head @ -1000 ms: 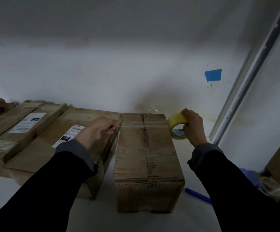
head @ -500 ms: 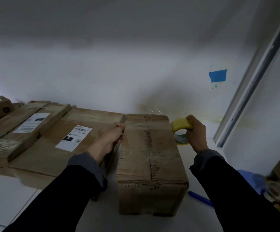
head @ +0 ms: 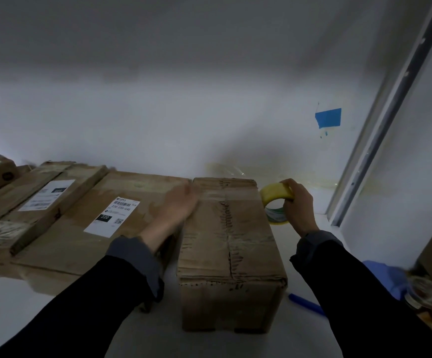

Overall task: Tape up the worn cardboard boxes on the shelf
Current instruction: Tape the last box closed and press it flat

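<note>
Sliding up from pinching, the left hand point(head: 180, 205) is pressing flat-fingered on the stiff worn box point(head: 229, 244) edge, right hand point(head: 297, 206) gripping the light tape roll point(head: 275, 202) beside it.

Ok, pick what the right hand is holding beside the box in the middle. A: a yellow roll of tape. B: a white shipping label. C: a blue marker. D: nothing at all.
A: the right hand has its fingers curled round a yellow roll of tape at the far right edge of the middle box.
</note>
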`<action>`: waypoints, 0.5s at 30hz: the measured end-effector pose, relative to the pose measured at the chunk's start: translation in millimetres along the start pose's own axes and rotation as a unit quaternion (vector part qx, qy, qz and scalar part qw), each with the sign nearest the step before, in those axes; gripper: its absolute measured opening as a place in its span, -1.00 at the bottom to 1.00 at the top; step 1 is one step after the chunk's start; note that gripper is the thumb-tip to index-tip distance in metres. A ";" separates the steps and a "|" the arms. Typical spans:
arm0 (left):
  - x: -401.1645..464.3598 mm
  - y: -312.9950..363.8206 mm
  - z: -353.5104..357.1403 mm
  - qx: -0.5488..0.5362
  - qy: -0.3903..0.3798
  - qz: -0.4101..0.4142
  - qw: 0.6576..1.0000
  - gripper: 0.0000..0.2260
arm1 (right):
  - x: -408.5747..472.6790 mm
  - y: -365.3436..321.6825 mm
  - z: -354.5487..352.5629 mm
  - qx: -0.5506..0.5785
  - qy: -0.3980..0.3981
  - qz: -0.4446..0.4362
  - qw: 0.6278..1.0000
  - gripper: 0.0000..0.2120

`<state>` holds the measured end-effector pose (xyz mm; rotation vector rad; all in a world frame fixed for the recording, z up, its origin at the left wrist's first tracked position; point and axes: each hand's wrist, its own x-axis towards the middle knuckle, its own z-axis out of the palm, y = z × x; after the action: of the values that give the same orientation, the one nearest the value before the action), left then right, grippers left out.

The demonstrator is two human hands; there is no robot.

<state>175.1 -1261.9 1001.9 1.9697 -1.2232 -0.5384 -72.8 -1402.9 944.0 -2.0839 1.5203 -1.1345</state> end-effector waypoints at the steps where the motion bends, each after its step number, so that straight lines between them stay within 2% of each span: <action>1: -4.0 6.3 2.4 0.015 -0.069 -0.013 0.997 -0.47 | 0.0 -0.3 0.3 0.011 0.002 0.004 1.000 -0.47; 2: -7.2 11.7 5.2 0.033 -0.108 -0.018 0.993 -0.35 | -1.3 -1.7 -0.3 0.024 0.003 0.005 1.000 -0.45; 4: -7.7 14.0 10.5 0.075 -0.133 -0.010 0.988 -0.22 | -4.4 -4.3 -2.2 0.056 0.001 0.011 0.998 -0.40; 7: -4.7 2.6 14.9 0.107 -0.132 -0.008 0.985 -0.21 | -10.3 0.1 -1.3 0.189 0.015 0.094 0.977 -0.37; 9: -5.1 -5.5 15.4 0.065 -0.120 -0.013 0.991 -0.30 | -20.8 2.3 1.4 0.346 0.023 0.198 0.917 -0.42; 11: -5.7 -9.9 13.9 -0.009 -0.113 -0.026 0.993 -0.39 | -34.2 2.9 9.0 0.468 -0.018 0.269 0.842 -0.51; 12: -5.3 -11.6 12.8 -0.051 -0.113 -0.042 0.991 -0.42 | -41.7 0.4 11.6 0.500 -0.046 0.287 0.816 -0.55; 15: -1.7 -17.0 8.5 -0.144 -0.119 -0.125 0.974 -0.44 | -53.0 -6.9 12.3 0.537 -0.104 0.296 0.783 -0.59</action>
<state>178.4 -1259.0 983.3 1.8548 -0.9731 -1.0458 -65.2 -1354.6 919.1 -0.8239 0.8995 -1.0578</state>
